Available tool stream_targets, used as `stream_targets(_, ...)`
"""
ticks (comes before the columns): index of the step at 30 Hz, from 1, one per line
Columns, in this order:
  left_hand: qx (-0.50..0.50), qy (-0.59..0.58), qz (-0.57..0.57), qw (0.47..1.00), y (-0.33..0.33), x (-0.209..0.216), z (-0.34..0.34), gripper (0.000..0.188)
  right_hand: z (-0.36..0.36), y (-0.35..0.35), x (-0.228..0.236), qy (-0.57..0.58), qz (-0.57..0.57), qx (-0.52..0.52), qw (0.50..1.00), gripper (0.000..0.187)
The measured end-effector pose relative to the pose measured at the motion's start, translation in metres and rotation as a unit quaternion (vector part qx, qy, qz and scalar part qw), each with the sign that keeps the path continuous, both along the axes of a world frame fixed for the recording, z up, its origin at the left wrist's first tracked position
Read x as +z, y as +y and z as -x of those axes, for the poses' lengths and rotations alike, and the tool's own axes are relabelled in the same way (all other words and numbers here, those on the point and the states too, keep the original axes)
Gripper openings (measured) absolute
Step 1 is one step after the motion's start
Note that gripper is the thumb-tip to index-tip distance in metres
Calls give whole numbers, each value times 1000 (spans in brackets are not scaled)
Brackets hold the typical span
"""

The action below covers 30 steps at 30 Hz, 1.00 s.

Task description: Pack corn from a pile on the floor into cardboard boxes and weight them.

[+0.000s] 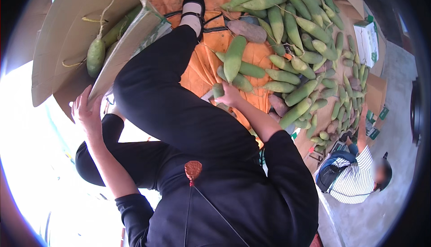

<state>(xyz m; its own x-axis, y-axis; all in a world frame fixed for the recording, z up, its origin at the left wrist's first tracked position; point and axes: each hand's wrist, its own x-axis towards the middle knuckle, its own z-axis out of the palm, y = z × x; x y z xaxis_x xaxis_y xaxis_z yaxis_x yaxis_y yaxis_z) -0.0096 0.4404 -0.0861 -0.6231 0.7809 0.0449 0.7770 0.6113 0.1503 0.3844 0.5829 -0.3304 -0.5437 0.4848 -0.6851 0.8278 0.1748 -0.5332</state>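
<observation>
My left hand (pixel 87 112) grips the near edge of an open cardboard box (pixel 49 67), its fingers and thumb on either side of the cardboard. Inside the box lie a green radish (pixel 95 57) with a long stringy root and a second green radish (pixel 117 29), partly hidden. My right hand (pixel 230 96) is closed round a short green radish (pixel 218 90), most of which the hand and my leg hide. Just beyond those fingers, a larger green radish (pixel 235 58) points its tapered end at the hand.
Many green radishes (pixel 292 27) are heaped on an orange cloth (pixel 197 67) to the right, with a few reddish-purple roots (pixel 248 31) among them. Cardboard boxes (pixel 375 90) stand along the far right. A person in a striped shirt (pixel 352 179) reaches toward the heap there.
</observation>
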Motion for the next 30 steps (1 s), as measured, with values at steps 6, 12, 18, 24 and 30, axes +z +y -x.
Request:
stream_targets(6,23,-8,-6,1000,1,10,-4,37,-1,77,96,185,-2,-178,966,58)
stream_targets(12,53,-32,-19,998,-8,18,-2,34,29,157,201,315,-157,-241,904,52)
stream_targets(18,56,-43,-38,997,-15,25,-6,33,113,180,333,526,-190,-216,800,52)
stream_targets(24,41,-47,-59,996,-15,26,-2,30,214,168,395,569,-113,-65,812,35)
stream_targets(30,59,-49,-78,994,-23,29,1,28,315,108,351,381,23,-76,921,59)
